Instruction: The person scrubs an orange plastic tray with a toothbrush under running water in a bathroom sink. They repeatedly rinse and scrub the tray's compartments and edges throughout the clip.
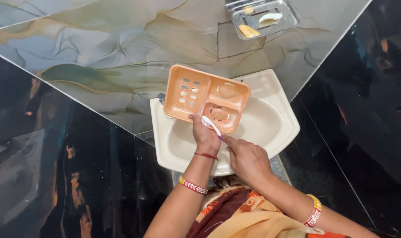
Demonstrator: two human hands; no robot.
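Head view, looking down over a cream ceramic wall-mounted washbasin (277, 132). Your left hand (205, 136) is closed on the near edge of a peach-orange rectangular plastic soap tray (207, 98) with three compartments, thumb on top of the rim and fingers presumably beneath it, out of view. The tray extends away from that hand, tilted over the basin bowl, its slotted compartment to the far left of your grip and its two dished compartments directly beyond your knuckles. Your right hand (246, 159) is closed round the handle of a white-headed toothbrush with a purple neck (210, 125); the index finger lies along the handle, and the brush head rests at the nearer dished compartment, just beside your left thumb.

Judged from its thin moulded walls, the tray is light and stiff, likely slick if wet, and liable to flex or crack under a hard squeeze; its raised outer rim, where you hold it, offers the firmest purchase. The brush is light, and its slim handle may turn in wet fingers.

Well beyond both hands, a shiny steel soap dish (288, 15) is fixed to the marbled grey-green wall tile (121, 48) and carries small soap remnants (269, 18). Dark glossy tiles (363, 110) flank the basin.
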